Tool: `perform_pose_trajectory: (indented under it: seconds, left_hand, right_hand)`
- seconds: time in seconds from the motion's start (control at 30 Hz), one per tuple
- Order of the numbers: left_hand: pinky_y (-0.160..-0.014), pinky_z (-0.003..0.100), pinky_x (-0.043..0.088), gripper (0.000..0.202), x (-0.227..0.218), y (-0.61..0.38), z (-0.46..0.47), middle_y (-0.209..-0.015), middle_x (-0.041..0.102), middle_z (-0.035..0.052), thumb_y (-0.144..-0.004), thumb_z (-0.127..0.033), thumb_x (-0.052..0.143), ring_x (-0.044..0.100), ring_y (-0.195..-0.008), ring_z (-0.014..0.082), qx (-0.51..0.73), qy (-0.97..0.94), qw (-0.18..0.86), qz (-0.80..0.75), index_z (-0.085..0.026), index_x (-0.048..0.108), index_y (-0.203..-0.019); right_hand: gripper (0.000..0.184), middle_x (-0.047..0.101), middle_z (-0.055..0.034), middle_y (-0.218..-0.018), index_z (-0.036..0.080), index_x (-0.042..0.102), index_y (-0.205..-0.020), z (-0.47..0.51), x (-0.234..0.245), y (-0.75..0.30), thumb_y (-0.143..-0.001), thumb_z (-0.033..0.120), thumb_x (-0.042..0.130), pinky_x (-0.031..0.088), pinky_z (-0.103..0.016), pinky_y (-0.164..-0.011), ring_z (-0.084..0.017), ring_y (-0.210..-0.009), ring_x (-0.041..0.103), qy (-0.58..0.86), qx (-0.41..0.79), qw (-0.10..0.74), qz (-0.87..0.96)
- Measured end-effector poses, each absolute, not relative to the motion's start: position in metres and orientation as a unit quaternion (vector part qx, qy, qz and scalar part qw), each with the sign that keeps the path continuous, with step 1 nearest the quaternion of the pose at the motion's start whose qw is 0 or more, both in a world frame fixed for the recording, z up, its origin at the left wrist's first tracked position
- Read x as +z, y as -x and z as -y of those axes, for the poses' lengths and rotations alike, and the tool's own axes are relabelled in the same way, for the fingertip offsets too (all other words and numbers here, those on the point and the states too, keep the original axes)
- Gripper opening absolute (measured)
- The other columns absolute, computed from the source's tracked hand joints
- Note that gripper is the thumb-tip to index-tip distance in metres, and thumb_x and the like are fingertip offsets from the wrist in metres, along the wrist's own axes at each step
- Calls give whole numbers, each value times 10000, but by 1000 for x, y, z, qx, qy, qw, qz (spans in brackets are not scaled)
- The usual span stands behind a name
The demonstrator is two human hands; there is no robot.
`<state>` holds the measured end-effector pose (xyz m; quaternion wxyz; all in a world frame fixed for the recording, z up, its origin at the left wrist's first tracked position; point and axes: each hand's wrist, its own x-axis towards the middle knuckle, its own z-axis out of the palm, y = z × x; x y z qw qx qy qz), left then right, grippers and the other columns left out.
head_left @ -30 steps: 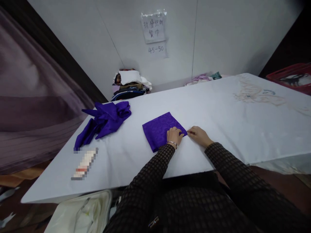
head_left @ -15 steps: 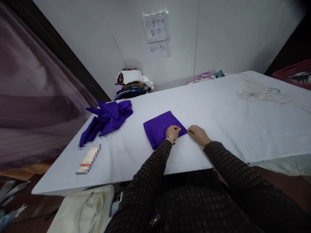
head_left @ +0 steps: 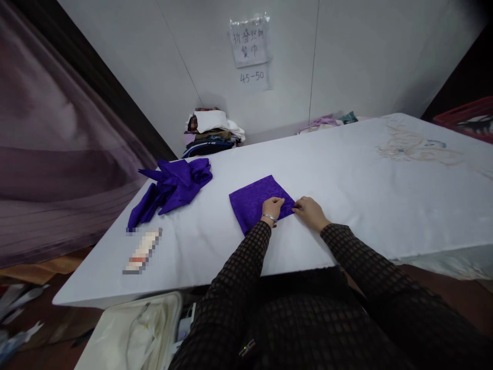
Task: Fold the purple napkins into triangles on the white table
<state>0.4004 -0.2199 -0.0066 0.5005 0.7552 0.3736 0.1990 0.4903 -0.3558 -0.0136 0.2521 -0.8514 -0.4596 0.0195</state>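
A folded purple napkin with a faint woven pattern lies flat on the white table in front of me. My left hand, with a bracelet at the wrist, rests over its near right part, fingers closed in a pinch at the cloth. At the right-hand corner of the napkin, my right hand pinches the cloth between thumb and fingers. The near edge of the napkin is partly hidden by my left forearm. Further left sits a crumpled heap of purple cloth.
The white tablecloth has an embroidered motif at the far right. A pile of folded clothes stands against the wall, with more cloth further right. A blurred-out strip lies left. Below the edge is a white bin.
My right hand has shifted slightly left, bringing the pinched corner closer to my left hand. The view has moved a little; the heap is unchanged.
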Motion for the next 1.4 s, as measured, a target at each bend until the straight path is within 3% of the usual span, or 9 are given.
perform_pose_trajectory:
  seconds: [0.27, 0.4, 0.53, 0.63, 0.8, 1.13, 1.4]
  left_hand:
    - [-674, 240, 432, 148, -5, -398, 222, -694, 673, 2, -728, -300, 629, 571, -678, 130, 205, -759, 502, -361, -178, 711, -704]
    - [-681, 236, 436, 152, -3, -394, 222, -739, 688, 7, -728, -304, 626, 582, -710, 133, 207, -757, 507, -357, -179, 712, -718]
    - [-675, 234, 440, 155, -5, -393, 222, -728, 688, 5, -730, -305, 624, 585, -705, 132, 208, -756, 509, -355, -177, 712, -722]
    - [-675, 236, 444, 153, -6, -394, 221, -727, 688, 2, -736, -303, 624, 588, -700, 131, 209, -757, 508, -354, -180, 714, -728]
    - [-697, 245, 450, 146, -7, -394, 221, -756, 698, 12, -740, -298, 628, 599, -721, 139, 207, -765, 502, -346, -185, 721, -735]
    - [-697, 254, 439, 133, -15, -395, 222, -772, 694, 17, -754, -283, 626, 598, -734, 140, 213, -795, 467, -324, -184, 711, -723]
    - [-745, 264, 441, 131, -13, -393, 228, -797, 684, 30, -771, -252, 622, 592, -770, 146, 217, -824, 426, -306, -179, 713, -711]
  right_hand:
    - [116, 609, -43, -829, 188, 620, -775, 355, -16, -489, -851, 197, 533, 377, -272, -733, -168, -815, 532, 841, 23, 291, 456]
    - [176, 604, -42, -806, 188, 602, -764, 363, -17, -493, -883, 250, 489, 384, -275, -709, -168, -779, 532, 843, 10, 330, 425]
    - [260, 613, -58, -788, 190, 620, -705, 369, -18, -493, -881, 338, 501, 382, -305, -745, -194, -809, 530, 848, -2, 305, 433]
    - [209, 646, -74, -942, 198, 648, -720, 368, -20, -489, -826, 368, 583, 373, -347, -833, -225, -946, 530, 846, 2, 296, 444]
    - [72, 550, -88, -1289, 195, 648, -728, 360, -27, -486, -772, 250, 633, 312, -460, -977, -282, -1253, 393, 847, 14, 307, 433]
    - [98, 557, -91, -1297, 200, 623, -655, 357, -33, -491, -750, 186, 605, 316, -470, -1052, -268, -1297, 387, 815, 45, 407, 410]
    - [113, 539, -89, -1315, 201, 627, -647, 348, -33, -492, -741, 241, 577, 268, -458, -1088, -265, -1321, 358, 783, 83, 502, 358]
